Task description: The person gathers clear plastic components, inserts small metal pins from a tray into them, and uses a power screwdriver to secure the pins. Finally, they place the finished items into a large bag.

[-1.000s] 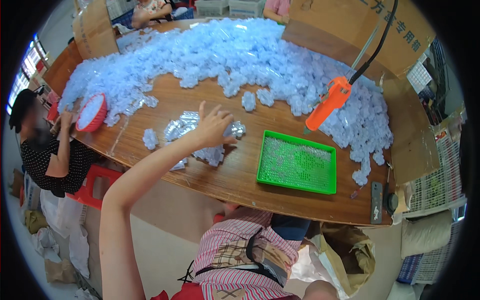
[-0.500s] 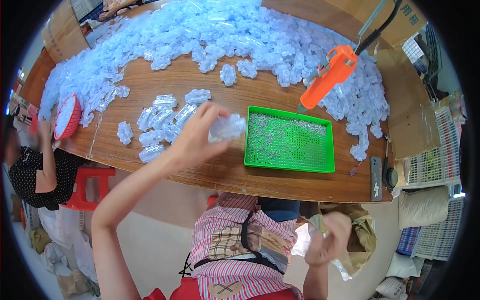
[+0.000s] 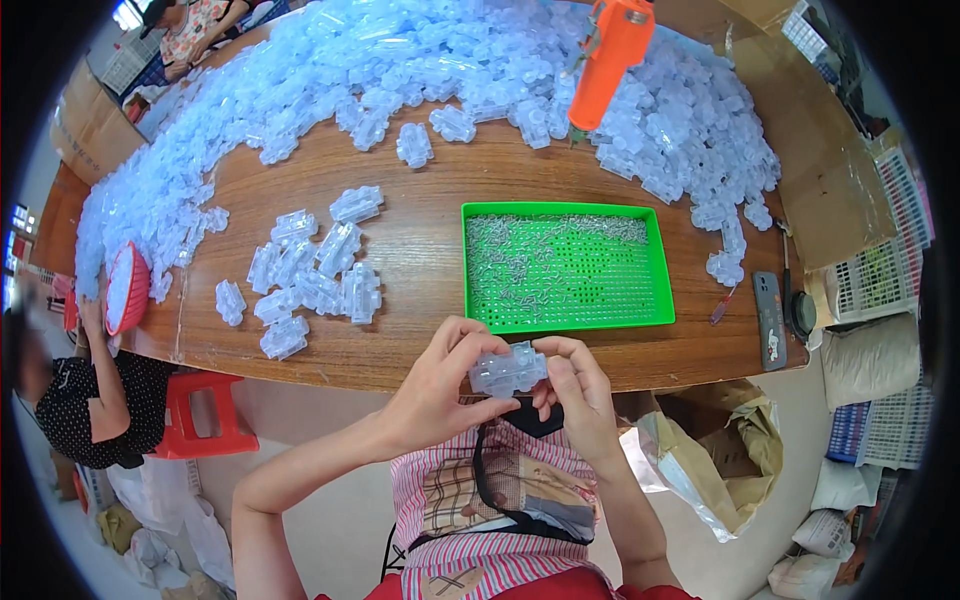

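Note:
Between my two hands, just off the table's front edge, is a clear plastic housing (image 3: 507, 371), bluish and blocky. My left hand (image 3: 446, 385) grips it from the left, thumb below and fingers above. At its right end, the fingers of my right hand (image 3: 578, 390) pinch it; whether they also hold something small cannot be made out. Beyond my hands lies a green perforated tray (image 3: 568, 325) with many small metal screws (image 3: 505, 265) in it. An orange electric screwdriver (image 3: 612, 62) hangs tip down past the tray's far side.
A huge heap of clear housings (image 3: 400, 60) covers the table's far side. Several more lie in a loose group (image 3: 318, 265) at left. A phone (image 3: 769, 320) rests near the right edge. A red basket (image 3: 128, 290) stands far left beside a co-worker (image 3: 85, 400); another person sits beyond the heap.
My left hand has brought the housing back from over the table toward me. My right hand has come up from the lower right and met it. The screwdriver appears farther up in view.

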A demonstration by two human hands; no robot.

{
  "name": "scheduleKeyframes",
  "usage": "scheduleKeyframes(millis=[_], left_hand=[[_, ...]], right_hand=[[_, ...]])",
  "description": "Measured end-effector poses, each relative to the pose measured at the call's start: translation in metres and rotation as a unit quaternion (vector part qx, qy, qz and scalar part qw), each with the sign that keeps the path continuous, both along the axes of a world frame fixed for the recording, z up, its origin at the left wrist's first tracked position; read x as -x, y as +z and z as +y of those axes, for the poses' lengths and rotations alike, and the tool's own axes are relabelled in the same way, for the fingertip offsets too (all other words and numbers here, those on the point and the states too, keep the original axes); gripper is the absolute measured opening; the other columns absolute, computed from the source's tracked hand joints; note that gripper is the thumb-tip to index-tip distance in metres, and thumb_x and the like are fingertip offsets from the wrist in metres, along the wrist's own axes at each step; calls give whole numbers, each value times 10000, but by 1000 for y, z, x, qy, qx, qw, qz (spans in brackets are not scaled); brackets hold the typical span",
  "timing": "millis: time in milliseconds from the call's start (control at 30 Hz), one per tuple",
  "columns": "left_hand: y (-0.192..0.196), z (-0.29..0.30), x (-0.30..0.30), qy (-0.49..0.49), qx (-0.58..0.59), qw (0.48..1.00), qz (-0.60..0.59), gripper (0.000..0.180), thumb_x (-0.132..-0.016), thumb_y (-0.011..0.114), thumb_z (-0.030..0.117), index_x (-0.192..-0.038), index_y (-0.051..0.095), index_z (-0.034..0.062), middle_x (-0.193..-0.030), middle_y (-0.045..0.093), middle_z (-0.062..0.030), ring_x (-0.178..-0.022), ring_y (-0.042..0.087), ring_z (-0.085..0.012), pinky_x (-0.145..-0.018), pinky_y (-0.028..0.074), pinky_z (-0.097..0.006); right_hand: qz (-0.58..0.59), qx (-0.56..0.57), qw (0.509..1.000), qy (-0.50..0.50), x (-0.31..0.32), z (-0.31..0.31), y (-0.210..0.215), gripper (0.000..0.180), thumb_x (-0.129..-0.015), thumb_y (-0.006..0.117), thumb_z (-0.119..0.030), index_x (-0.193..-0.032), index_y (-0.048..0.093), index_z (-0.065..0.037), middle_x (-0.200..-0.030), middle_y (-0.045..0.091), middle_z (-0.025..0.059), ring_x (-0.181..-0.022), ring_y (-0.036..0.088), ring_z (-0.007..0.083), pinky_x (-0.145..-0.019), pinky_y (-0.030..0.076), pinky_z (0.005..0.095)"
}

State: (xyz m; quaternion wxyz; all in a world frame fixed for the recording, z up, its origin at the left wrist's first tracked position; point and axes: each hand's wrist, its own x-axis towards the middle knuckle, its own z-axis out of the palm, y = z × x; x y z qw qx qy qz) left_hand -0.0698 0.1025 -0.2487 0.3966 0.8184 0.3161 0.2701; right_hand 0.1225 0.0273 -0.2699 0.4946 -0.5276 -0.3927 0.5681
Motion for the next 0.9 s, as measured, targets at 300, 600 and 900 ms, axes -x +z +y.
scheduleKeyframes(millis=[300,600,900], left_hand=[[-16,-4,5,58,-127,986,90,635,-677,847,236,-1194,530,45,-1059,591,-123,-938,591,-300,-808,503,-367],[0,28,61,284,-199,913,215,632,-713,815,258,-1204,494,20,-1161,540,-157,-1106,475,-369,-930,412,-437],[-1,60,100,216,-147,920,292,814,-597,866,204,-1293,449,134,-1234,558,-65,-1227,388,-322,-1018,222,-473]], right_hand=[[-159,8,987,15,5,7,-4,300,-930,629,-147,-1171,537,7,-762,598,34,-618,546,69,-539,437,218],[-307,-55,950,-14,18,17,-10,288,-866,708,-168,-1068,584,-5,-663,609,72,-498,558,141,-477,431,280],[-273,-85,957,-54,15,8,-13,206,-879,694,-115,-1025,587,-15,-639,566,28,-497,464,51,-461,377,220]])
